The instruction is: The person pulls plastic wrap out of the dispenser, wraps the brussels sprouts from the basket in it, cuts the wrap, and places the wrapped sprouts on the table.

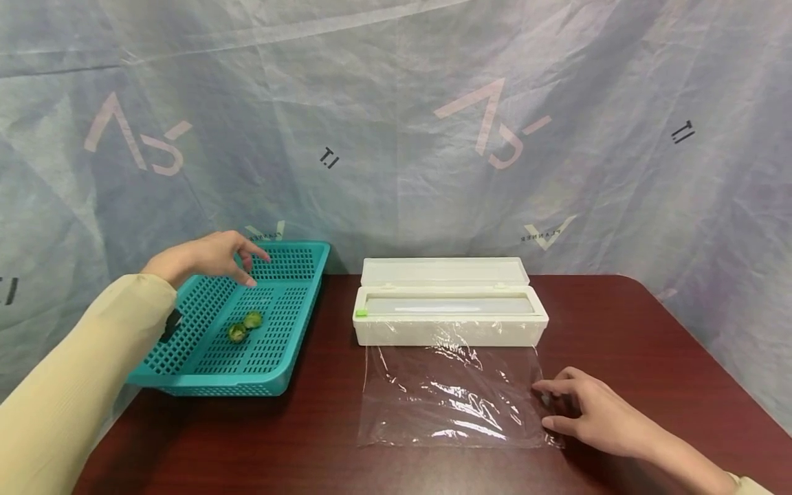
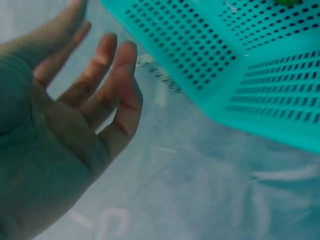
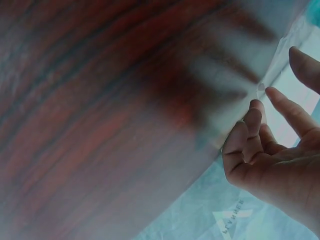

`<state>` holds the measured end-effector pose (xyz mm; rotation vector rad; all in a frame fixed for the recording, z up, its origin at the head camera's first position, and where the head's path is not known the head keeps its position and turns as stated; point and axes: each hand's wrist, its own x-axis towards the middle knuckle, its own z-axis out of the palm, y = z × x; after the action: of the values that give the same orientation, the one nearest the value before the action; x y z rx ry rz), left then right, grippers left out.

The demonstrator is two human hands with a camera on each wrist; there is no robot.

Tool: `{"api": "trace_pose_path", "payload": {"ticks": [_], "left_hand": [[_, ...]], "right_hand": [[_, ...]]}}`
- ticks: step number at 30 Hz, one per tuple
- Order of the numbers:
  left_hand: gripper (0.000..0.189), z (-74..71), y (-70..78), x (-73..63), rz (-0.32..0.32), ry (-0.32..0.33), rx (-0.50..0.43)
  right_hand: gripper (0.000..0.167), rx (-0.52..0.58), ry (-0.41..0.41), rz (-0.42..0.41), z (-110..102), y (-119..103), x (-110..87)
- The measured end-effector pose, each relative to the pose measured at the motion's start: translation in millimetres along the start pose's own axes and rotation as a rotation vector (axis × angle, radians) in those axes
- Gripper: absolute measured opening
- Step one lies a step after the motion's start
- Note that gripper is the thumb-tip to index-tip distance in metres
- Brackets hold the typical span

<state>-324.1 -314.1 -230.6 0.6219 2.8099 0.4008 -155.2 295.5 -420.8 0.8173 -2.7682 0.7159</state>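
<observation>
My left hand hovers over the far left part of a teal plastic basket, its fingers loosely spread and holding nothing. Two small green Brussels sprouts lie together on the basket's floor, below the hand. Clear plastic wrap stretches from a white wrap dispenser box toward me over the table. By the right edge of that sheet is my right hand, fingers apart and slightly bent. Whether its fingertips touch the film is hard to tell. The left wrist view shows the left palm beside the basket wall.
The dispenser's lid stands raised at the back, and a small green slider sits at its left end. Everything stands on a dark red wooden table. A grey printed plastic curtain hangs right behind the table.
</observation>
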Motion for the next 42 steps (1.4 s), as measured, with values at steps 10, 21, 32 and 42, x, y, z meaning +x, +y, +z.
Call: {"api": "trace_pose_path", "payload": {"ticks": [10, 21, 32, 42], "left_hand": [[0.061, 11.8, -44.8, 2.8, 0.027, -0.152, -0.245], [0.056, 29.1, -59.3, -2.4, -0.026, -0.174, -0.261], [0.051, 48.0, -69.6, -1.0, -0.056, -0.200, -0.270], [0.050, 58.4, -80.1, -4.2, -0.124, -0.209, -0.288]], "right_hand": [[0.045, 0.014, 0.006, -0.020, 1, -3, -0.7], [0.045, -0.006, 0.010, -0.028, 1, -2, -2.6], [0.046, 0.011, -0.019, 0.001, -1, -4, -2.9], [0.046, 0.012, -0.014, 0.001, 0, -2, -3.2]]}}
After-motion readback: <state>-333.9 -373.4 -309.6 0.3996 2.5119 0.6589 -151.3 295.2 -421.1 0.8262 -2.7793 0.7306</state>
